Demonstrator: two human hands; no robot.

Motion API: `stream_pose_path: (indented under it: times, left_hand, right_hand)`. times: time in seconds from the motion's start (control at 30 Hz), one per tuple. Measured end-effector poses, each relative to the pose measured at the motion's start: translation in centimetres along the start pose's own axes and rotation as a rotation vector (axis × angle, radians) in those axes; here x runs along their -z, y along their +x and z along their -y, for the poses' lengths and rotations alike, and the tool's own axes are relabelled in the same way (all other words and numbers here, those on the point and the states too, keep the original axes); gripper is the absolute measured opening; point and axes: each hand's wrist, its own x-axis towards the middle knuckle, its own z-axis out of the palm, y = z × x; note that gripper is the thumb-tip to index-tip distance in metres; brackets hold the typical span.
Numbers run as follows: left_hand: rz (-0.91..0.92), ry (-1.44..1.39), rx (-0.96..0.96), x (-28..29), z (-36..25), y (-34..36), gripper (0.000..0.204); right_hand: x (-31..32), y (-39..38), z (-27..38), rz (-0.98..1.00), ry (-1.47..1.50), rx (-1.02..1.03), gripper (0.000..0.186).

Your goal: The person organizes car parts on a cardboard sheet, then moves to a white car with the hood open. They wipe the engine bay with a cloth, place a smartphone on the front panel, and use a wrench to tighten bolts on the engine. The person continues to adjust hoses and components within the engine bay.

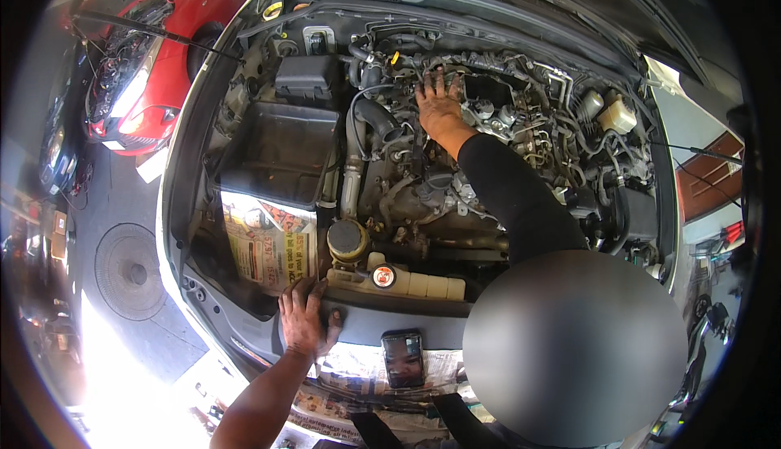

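My left hand [303,320] lies palm down on the black plastic front panel [366,317] of a car's engine bay. Its fingers are stretched out and it holds nothing. Just beyond the fingertips is a sheet of newspaper [264,241], below a black open-topped box [281,152]. A translucent coolant tank [423,284] with a round cap sits to the right of the hand. A spread hand [440,111] in a black sleeve, apparently another person's, rests on the engine [496,115]. That sleeve runs into a round blurred area. My right hand does not show.
A phone [404,359] lies on newspaper at the front edge. The raised hood [683,10] overhangs the far side. A round fan [130,270] stands on the floor at left, near a red car [175,67]. The blurred area hides the lower right.
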Motion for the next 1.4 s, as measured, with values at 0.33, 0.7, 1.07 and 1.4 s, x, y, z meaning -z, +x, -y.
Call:
stream_pose_path:
  times: [0.33,0.7,1.07,1.4]
  left_hand:
    - [-0.005,0.004,0.006,0.2,-0.1,0.2,0.074]
    - [-0.027,0.012,-0.017,0.0,0.2,0.2,0.073]
    - [-0.010,0.007,-0.008,0.1,0.2,0.2,0.073]
    - [-0.008,0.017,-0.002,0.0,0.3,0.1,0.072]
  right_hand:
    - [2.9,-0.4,-1.4,0.167,-0.081,0.118,0.101]
    - [1.4,0.5,-2.5,0.218,-0.015,0.213,0.112]
    - [3.6,0.9,-1.9,0.243,-0.183,0.283,0.115]
    - [3.3,1.9,-2.4,0.150,-0.169,0.347,0.113]
